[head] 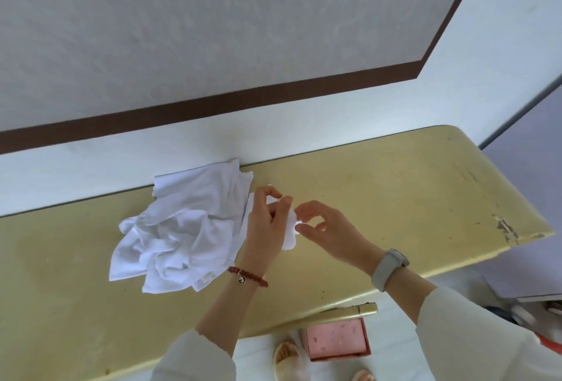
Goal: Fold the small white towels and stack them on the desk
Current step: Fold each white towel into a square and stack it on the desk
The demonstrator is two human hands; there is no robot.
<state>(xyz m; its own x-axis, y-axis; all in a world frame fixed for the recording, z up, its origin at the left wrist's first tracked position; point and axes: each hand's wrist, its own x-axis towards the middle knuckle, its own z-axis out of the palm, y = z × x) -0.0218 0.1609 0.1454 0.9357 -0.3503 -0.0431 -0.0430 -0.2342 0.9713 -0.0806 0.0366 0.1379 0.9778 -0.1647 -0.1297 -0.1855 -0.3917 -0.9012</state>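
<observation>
A loose heap of crumpled small white towels [185, 225] lies on the yellow desk [380, 192], against the wall at centre left. Just right of the heap, my left hand [267, 225] grips one small white towel [290, 234], and most of that cloth is hidden behind the hand. My right hand [328, 228] is at the same towel's right edge, thumb and fingers curled and pinching the cloth. A red bead bracelet is on my left wrist, a grey watch on my right.
The desk runs along a white wall [273, 125] with a brown stripe. Its right end is rounded, with chipped paint at the corner [508, 228]. Below the front edge, on the floor, stand a pink box [336, 339] and my feet in sandals.
</observation>
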